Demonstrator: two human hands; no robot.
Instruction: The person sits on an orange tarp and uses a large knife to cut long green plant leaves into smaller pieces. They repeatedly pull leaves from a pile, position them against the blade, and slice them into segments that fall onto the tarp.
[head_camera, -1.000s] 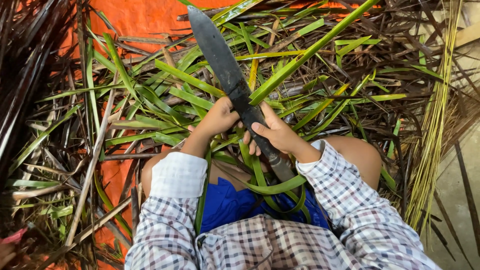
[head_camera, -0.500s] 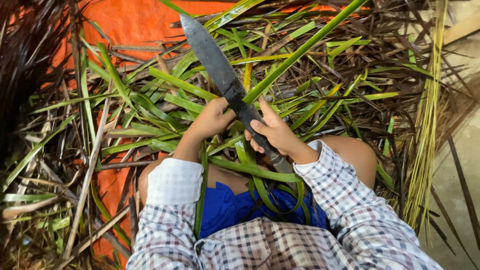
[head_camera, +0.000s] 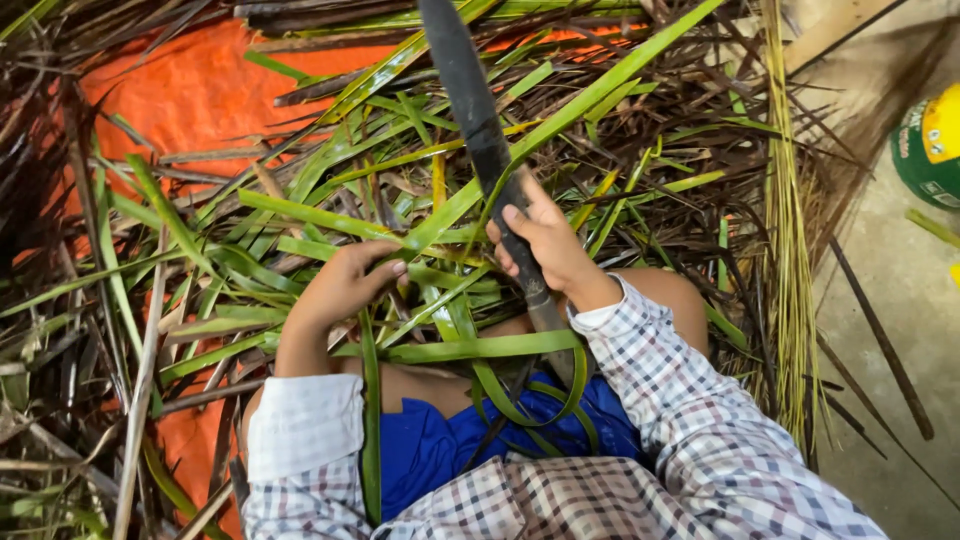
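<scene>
— Green palm leaves (head_camera: 470, 345) are lying across the person's lap, and the long dark blade (head_camera: 470, 110) is rising up from that lap, its handle end tucked down by the blue cloth (head_camera: 430, 450). How far along is the work looking?

— Hard to judge exactly. The right hand (head_camera: 545, 245) is gripping the blade low down, fingers (head_camera: 515, 225) wrapped tight around it. The left hand (head_camera: 345, 285) is resting left of the blade, fingers curled loosely onto a green strip; whether it is pinching it, I cannot tell.

— So what is finished?

— A bundle of thin yellowish ribs (head_camera: 790, 250) is standing well right of the blade, seemingly already stripped. Many whole green leaves are still lying all around the blade, so plenty seems to be left.

— And the surroundings?

— An orange sheet (head_camera: 200, 95) is spreading over the floor left of the blade, under heaps of dry brown leaves (head_camera: 50, 200). Far right of the blade, bare grey concrete floor (head_camera: 900, 300) is showing, with a green and yellow round thing (head_camera: 930, 140) at the edge.
</scene>
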